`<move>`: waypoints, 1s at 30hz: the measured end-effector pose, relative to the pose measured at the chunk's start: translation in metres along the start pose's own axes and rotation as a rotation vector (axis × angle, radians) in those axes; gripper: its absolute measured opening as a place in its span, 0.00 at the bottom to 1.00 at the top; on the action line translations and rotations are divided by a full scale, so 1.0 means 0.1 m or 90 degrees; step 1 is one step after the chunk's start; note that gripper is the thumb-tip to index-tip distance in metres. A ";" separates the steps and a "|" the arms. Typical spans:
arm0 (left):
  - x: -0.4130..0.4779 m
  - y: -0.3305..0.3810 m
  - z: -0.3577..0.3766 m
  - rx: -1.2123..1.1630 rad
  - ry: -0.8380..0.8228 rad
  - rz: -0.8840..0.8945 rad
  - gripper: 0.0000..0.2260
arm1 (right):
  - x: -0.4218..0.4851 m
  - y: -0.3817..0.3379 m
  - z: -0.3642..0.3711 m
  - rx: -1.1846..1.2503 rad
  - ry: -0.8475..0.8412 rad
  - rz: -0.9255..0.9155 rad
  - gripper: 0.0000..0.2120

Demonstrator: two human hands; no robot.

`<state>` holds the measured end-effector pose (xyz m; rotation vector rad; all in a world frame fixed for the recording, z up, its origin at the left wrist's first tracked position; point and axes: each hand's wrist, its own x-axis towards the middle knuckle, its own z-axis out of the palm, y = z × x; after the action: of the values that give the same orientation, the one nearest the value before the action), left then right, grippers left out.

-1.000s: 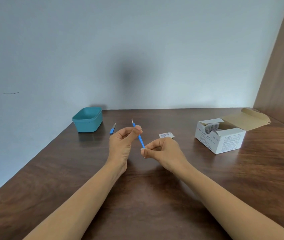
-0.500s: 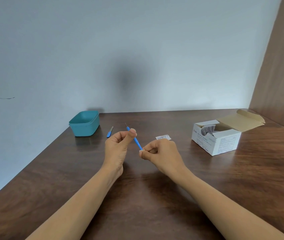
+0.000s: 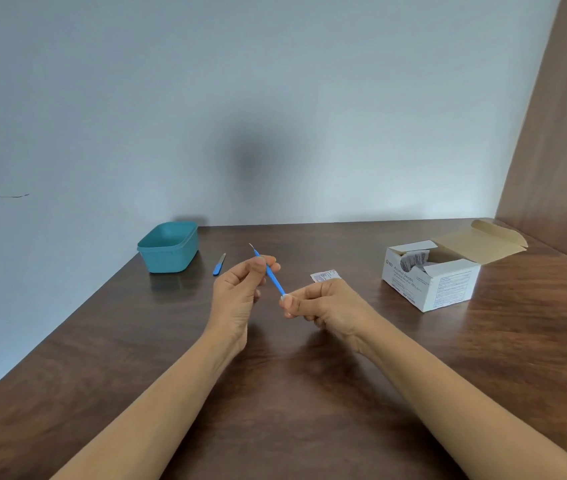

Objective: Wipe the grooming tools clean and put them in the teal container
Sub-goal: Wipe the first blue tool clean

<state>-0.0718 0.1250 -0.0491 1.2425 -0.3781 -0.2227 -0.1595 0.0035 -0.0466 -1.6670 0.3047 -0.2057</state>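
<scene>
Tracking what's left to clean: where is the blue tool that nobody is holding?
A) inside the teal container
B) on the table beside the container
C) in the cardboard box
B: the loose blue tool lies on the table just right of the teal container, outside it.

two bare arms, head cam pov. left forearm [image 3: 157, 403] bare from bottom frame edge up to wrist, slim, faint creases at wrist. right forearm [image 3: 465, 403] same, bare skin thru to frame edge. left hand [image 3: 240, 289] & right hand [image 3: 327, 303] both bare; nails look trimmed short, finer detail too small to tell.
</scene>
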 end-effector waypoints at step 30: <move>0.00 -0.17 0.03 0.194 -0.026 0.080 0.13 | 0.05 0.19 0.09 -0.183 0.201 -0.201 0.01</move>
<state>-0.0728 0.1168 -0.0641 1.5084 -0.5378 -0.0841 -0.1534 0.0084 -0.0665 -1.9650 0.3163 -0.6920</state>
